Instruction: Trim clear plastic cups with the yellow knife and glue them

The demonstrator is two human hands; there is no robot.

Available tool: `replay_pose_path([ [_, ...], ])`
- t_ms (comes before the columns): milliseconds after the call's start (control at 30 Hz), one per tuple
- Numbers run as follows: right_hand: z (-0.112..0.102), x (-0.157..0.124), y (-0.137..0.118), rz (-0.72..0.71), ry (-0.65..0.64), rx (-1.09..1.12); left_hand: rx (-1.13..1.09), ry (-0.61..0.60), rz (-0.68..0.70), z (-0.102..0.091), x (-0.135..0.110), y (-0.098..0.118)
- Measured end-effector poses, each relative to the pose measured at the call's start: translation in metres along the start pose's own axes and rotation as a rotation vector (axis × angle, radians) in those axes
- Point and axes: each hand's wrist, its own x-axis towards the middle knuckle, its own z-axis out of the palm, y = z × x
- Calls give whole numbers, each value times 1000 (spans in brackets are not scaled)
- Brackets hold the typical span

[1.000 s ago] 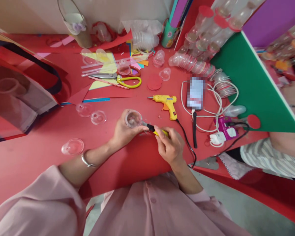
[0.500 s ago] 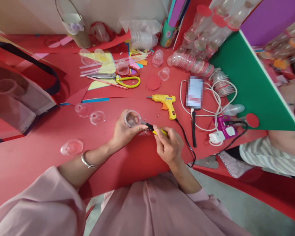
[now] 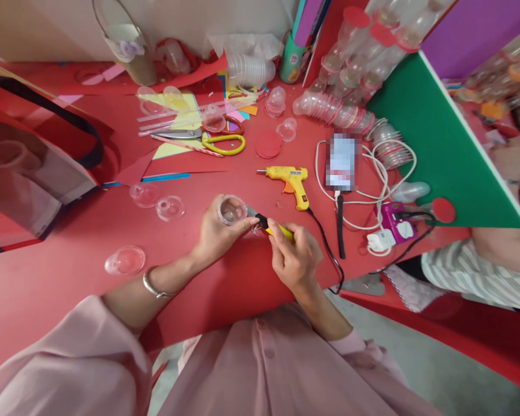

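Note:
My left hand [image 3: 214,231] is wrapped round a clear plastic cup [image 3: 233,211], its round mouth tilted up towards me. Between the fingers of my right hand [image 3: 297,254] is a yellow and black utility knife [image 3: 279,231]. The knife's grey blade meets the right side of the cup, close to my left thumb. Small shavings hang under the black part of the knife. Just beyond my hands a yellow glue gun [image 3: 291,179] lies on the red table [image 3: 208,300]. Clear dome lids [image 3: 170,208] are to the left of the cup.
Scissors [image 3: 221,141] lie on coloured paper further back. A phone [image 3: 342,162], a white cable and a purple power strip [image 3: 396,222] are on the right. Stacked plastic cups [image 3: 338,112] stand before a green board [image 3: 437,144]. Another person's arm [image 3: 502,248] shows at far right.
The knife and cup stay together near the same spot, with only a slight shift of the hands. The whole view has moved a little.

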Motion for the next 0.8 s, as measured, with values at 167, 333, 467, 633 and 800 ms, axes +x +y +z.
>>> replay_pose_path([
  [167,0,1,-1,15,13,17,20,26,1,-1,2,-1],
  [333,-2,-1,4,3,-21,87,-7,-12,1,-4,4,-2],
  [467,-1,-2,5,4,-44,92,-12,-66,-1,-5,4,-1],
  [633,-2,0,4,3,-65,105,-33,-80,12,-6,4,-3],
  [800,-3,1,4,7,-93,115,-11,-71,-16,-8,2,-7],
])
